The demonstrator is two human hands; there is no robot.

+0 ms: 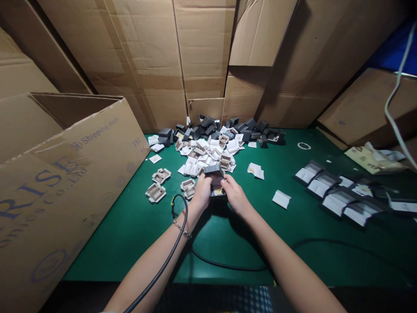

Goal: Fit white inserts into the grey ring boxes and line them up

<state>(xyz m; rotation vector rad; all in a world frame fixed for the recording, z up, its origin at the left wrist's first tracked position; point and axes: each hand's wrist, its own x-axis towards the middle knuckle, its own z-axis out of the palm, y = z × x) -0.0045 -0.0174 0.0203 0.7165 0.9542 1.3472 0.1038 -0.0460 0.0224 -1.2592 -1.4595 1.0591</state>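
Observation:
Between my two hands, over the middle of the green table, is a small black box (213,170) with its lid raised. A yellowish piece shows inside it, too small to name. My left hand (202,191) is closed around the box's left side. On the right side, my right hand (235,193) grips the box, its thumb at the opening. Just beyond lies a heap of folded white card inserts (208,150). A few more inserts (155,192) lie loose to the left of my left hand, brown side up.
Black boxes (208,124) are piled along the back, against cardboard walls. Open boxes with white inserts (339,195) stand in rows at right. A large carton (74,182) fills the left. A black cable (228,266) runs across the green table (130,256) and my left wrist.

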